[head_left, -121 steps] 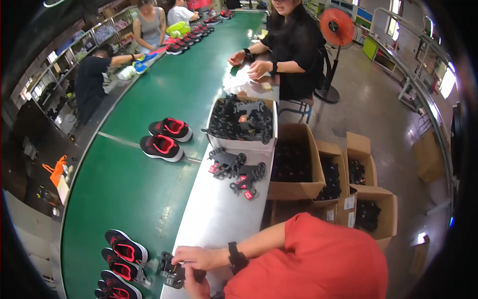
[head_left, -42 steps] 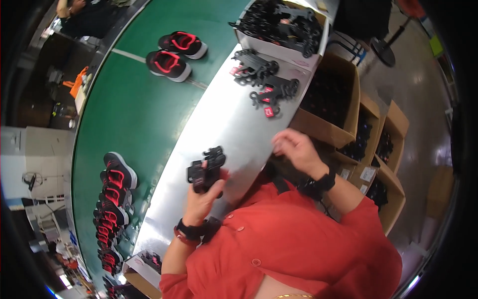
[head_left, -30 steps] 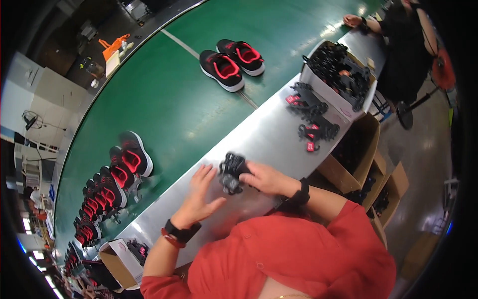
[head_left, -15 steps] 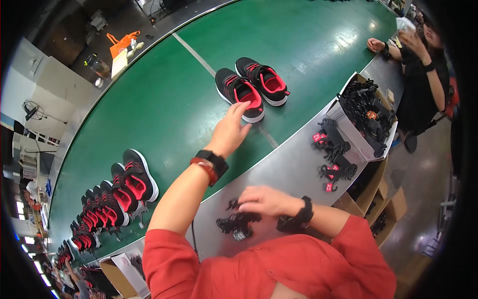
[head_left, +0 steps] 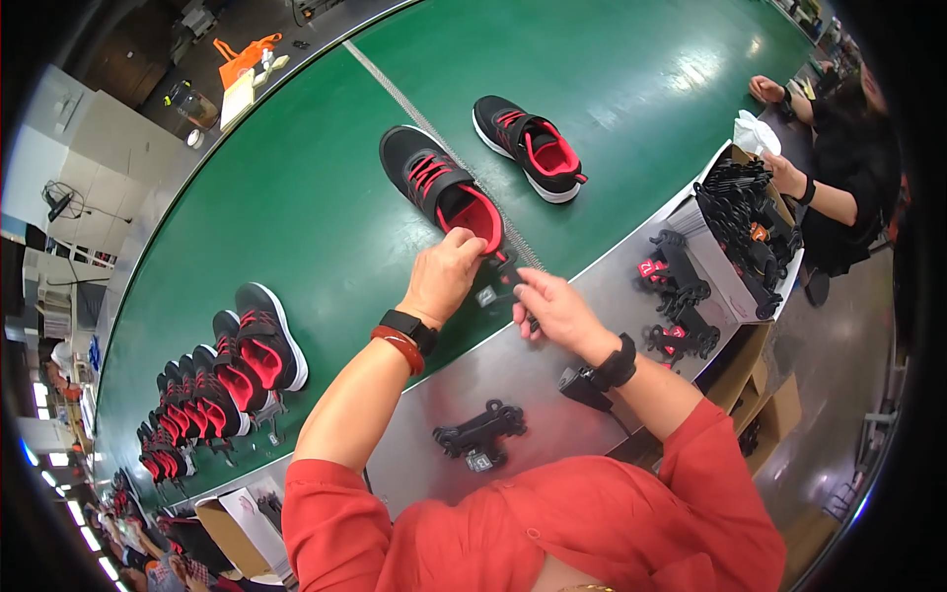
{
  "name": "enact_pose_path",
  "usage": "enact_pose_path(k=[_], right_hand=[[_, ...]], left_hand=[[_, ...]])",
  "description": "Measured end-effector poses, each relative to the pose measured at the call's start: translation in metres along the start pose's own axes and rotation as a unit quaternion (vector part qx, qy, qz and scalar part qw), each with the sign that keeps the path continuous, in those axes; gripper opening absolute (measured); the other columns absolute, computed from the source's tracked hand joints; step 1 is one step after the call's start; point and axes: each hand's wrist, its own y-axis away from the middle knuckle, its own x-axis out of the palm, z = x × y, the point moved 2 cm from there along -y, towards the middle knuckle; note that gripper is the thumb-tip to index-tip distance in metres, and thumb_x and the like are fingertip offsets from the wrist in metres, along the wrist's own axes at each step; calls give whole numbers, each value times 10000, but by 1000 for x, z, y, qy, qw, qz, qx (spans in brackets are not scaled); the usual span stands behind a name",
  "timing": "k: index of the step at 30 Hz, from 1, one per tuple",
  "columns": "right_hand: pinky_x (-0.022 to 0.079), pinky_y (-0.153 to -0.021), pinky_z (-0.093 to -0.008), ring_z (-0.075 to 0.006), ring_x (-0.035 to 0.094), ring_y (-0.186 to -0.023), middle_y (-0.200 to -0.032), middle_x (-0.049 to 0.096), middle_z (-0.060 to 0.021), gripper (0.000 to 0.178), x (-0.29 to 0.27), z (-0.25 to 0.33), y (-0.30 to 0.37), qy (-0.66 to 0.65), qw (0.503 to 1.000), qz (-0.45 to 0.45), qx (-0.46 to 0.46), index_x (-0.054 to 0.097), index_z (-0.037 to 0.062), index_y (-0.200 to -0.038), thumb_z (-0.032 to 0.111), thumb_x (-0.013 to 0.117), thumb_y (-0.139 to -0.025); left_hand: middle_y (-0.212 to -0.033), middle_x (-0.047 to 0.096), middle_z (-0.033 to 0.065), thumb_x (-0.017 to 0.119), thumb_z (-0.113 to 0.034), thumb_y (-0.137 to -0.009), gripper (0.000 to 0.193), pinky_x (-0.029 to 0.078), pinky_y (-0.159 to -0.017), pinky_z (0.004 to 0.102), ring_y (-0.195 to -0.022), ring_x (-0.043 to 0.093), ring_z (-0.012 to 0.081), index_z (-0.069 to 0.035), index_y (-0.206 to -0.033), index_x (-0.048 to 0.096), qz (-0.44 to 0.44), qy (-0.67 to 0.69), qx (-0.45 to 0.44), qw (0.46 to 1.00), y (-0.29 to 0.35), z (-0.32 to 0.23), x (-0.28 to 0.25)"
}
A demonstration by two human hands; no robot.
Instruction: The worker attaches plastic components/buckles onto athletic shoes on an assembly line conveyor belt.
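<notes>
At left, a row of black-and-red shoes (head_left: 235,375) stands on a green belt (head_left: 326,217). Farther right, a single shoe (head_left: 409,163) sits on the belt, toe away from the person; the left hand's (head_left: 444,276) fingers pinch its heel. Nearer, black hangers (head_left: 483,432) lie on the metal desk (head_left: 562,429). At the heel is a tagged hanger (head_left: 508,268), gripped by the right hand's (head_left: 554,308) fingers. Farther right, red-tagged hangers (head_left: 679,286) lie beside a white box (head_left: 718,266); a co-worker's hand (head_left: 786,176) holds something white (head_left: 755,133).
</notes>
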Motion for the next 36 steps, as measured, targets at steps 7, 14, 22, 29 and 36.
enact_pose_path(k=[7,14,22,29,36], right_hand=[[440,-423,-215,-85,530,-433,-564,544,0,287,19,13,-11,140,971,184,61,611,48,-1037,279,451,-983],[482,-500,-242,-101,568,-516,-598,559,-9,274,49,36,-30,147,952,253,86,603,53,-1095,268,476,-981],[452,-916,-386,-324,530,-1067,-1218,533,-114,439,-65,104,-62,630,724,-110,-260,573,54,-1156,-50,542,-731],[488,-840,-384,-317,575,-990,-1156,575,-66,238,-80,84,-74,619,675,-7,-401,613,85,-970,70,671,-740],[445,-729,-380,-250,549,-820,-822,564,-44,312,4,77,-56,633,649,18,-421,591,122,-946,284,729,-718]], left_hand=[[-952,595,83,565,-24,-763,261,519,-648,379,-789,632,279,-75,-1016,597,30,-96,64,993,44,11,-42],[-1137,547,127,674,-156,-768,466,536,-639,390,-816,643,294,-181,-1213,535,120,-144,-24,982,71,-4,-51],[-887,568,153,542,-70,-834,472,505,-613,452,-693,622,355,-171,-1292,489,152,-162,-119,968,79,-3,-73],[-924,595,195,481,23,-785,461,501,-705,471,-787,619,392,-106,-1223,546,172,-73,-197,962,77,-4,-82],[-867,615,235,445,-42,-840,313,501,-710,465,-793,625,387,-29,-1104,613,154,-46,-187,969,82,4,-88]])
